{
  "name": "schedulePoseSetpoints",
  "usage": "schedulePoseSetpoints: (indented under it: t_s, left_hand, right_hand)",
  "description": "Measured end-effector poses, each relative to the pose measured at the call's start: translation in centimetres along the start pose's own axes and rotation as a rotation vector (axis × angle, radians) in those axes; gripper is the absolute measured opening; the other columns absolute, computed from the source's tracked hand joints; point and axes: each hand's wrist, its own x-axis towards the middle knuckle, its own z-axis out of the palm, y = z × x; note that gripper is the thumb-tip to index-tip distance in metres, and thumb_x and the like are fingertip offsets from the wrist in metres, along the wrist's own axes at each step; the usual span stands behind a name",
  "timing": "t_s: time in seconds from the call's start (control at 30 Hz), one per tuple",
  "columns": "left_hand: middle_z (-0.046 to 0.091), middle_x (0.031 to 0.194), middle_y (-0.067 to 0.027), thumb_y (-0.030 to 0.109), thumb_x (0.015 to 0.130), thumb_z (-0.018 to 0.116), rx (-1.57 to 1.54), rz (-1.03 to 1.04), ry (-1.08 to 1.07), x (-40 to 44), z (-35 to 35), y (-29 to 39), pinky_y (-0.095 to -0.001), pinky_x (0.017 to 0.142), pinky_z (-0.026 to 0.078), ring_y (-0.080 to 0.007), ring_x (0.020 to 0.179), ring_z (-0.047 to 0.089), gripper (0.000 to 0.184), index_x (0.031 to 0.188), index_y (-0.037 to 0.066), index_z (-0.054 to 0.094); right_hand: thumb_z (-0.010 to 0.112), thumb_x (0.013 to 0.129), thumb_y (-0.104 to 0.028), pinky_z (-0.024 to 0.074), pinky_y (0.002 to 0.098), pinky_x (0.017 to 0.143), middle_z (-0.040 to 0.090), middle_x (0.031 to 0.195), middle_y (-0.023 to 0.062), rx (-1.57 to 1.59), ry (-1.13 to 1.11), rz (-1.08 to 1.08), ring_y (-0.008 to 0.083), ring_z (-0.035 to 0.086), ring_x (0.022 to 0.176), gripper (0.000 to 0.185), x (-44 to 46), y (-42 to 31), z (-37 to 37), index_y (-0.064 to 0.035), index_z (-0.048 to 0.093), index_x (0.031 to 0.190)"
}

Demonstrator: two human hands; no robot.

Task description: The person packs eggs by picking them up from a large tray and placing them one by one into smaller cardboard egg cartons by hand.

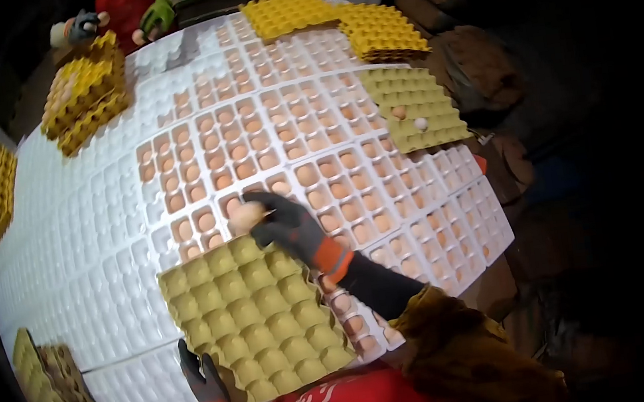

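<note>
white trays (101, 296): eggs (240, 152) in centre and right ones | olive tray (260, 321): cups up, before the person | right hand (289, 225): reaching forward, grasping one pale egg (244, 218) | left hand (207, 380): at olive tray's lower-left edge, grip unclear | pale egg: near olive tray's far edge

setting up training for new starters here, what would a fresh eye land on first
Probably the wide spread of white trays, bare at the left and filled with eggs through the middle and right. Next might come the large olive-yellow tray at near centre, its cells empty, with the right hand holding a single egg by its far edge.
</note>
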Motion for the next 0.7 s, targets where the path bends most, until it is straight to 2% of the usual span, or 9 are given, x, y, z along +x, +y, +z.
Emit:
schedulePoseSetpoints:
  t_s: [0.03,0.07,0.1,0.13,0.3,0.43,0.6,0.63,0.7]
  left_hand:
    - [0.043,0.155,-0.0158,0.009,0.102,0.053,-0.001,0.009,-0.006,0.1,-0.1,-0.7,-0.0376,0.116,0.034,-0.0264,0.141,0.043,0.055,0.154,0.000,0.036]
    - [0.043,0.155,-0.0160,0.008,0.102,0.053,0.000,0.009,0.001,0.2,-0.1,-1.2,-0.0377,0.116,0.033,-0.0265,0.141,0.043,0.055,0.153,-0.001,0.037]
    - [0.043,0.154,-0.0161,0.008,0.102,0.053,0.016,0.015,0.001,0.1,-0.1,-0.8,-0.0376,0.116,0.033,-0.0267,0.141,0.043,0.054,0.153,-0.001,0.037]
    - [0.043,0.154,-0.0163,0.008,0.102,0.053,0.032,0.021,0.003,-0.1,-0.3,-0.2,-0.0376,0.116,0.032,-0.0269,0.141,0.043,0.054,0.152,-0.001,0.037]
    - [0.044,0.153,-0.0156,0.011,0.105,0.047,-0.085,0.012,-0.017,0.5,0.3,-0.5,-0.0368,0.116,0.032,-0.0264,0.139,0.044,0.050,0.151,-0.003,0.038]
    - [0.049,0.149,-0.0150,0.014,0.105,0.048,0.021,0.033,-0.009,0.2,0.1,0.4,-0.0362,0.113,0.036,-0.0248,0.135,0.048,0.049,0.150,-0.003,0.040]
    - [0.056,0.142,-0.0158,0.014,0.103,0.051,0.079,0.004,-0.065,0.4,-0.5,0.8,-0.0354,0.111,0.037,-0.0252,0.129,0.053,0.046,0.146,-0.005,0.046]
    - [0.058,0.138,-0.0163,0.013,0.101,0.056,0.075,-0.005,-0.048,0.3,-0.2,1.7,-0.0355,0.108,0.040,-0.0253,0.125,0.055,0.047,0.143,-0.005,0.049]
    - [0.060,0.137,-0.0153,0.019,0.103,0.053,0.082,0.005,-0.058,0.5,-0.9,0.5,-0.0356,0.107,0.040,-0.0253,0.123,0.056,0.045,0.141,-0.005,0.051]
  right_hand:
    - [0.068,0.087,-0.005,0.0548,0.0278,0.084,0.065,0.117,0.0082,-0.040,0.158,-0.071,0.0138,0.064,0.098,0.058,-0.9,-1.6,-3.6,-0.0005,0.051,0.142]
    - [0.071,0.088,-0.008,0.0556,0.0294,0.084,0.064,0.119,0.0088,-0.185,0.248,-0.120,0.0156,0.066,0.096,0.062,-1.0,-1.1,-8.9,-0.0050,0.049,0.146]
    - [0.065,0.086,-0.006,0.0552,0.0280,0.085,0.065,0.118,0.0099,-0.271,0.384,-0.170,0.0157,0.064,0.101,0.060,-3.4,-5.4,-9.0,-0.0010,0.050,0.144]
    - [0.066,0.086,-0.006,0.0552,0.0291,0.087,0.063,0.120,0.0102,-0.350,0.432,-0.220,0.0163,0.064,0.103,0.060,-4.5,-5.4,-12.9,-0.0008,0.050,0.144]
    - [0.070,0.089,-0.008,0.0535,0.0308,0.090,0.059,0.127,0.0078,-0.208,0.513,-0.336,0.0160,0.061,0.107,0.061,-7.4,-7.7,-16.1,-0.0031,0.048,0.146]
    - [0.066,0.092,-0.014,0.0518,0.0241,0.080,0.062,0.118,0.0061,-0.210,0.608,-0.194,0.0118,0.062,0.092,0.051,-8.1,-7.7,-16.3,-0.0025,0.052,0.140]
    - [0.064,0.096,-0.012,0.0551,0.0280,0.078,0.065,0.109,0.0050,0.108,0.688,-0.167,0.0134,0.063,0.088,0.040,-10.0,-5.4,-21.7,-0.0053,0.057,0.135]
    - [0.064,0.096,-0.012,0.0552,0.0283,0.078,0.066,0.106,0.0044,0.167,0.745,-0.193,0.0137,0.064,0.088,0.038,-10.5,-4.6,-23.7,-0.0059,0.058,0.133]
    - [0.067,0.095,-0.014,0.0550,0.0286,0.076,0.067,0.099,0.0021,0.190,0.881,-0.201,0.0138,0.064,0.087,0.035,-11.2,-4.4,-26.8,-0.0074,0.061,0.129]
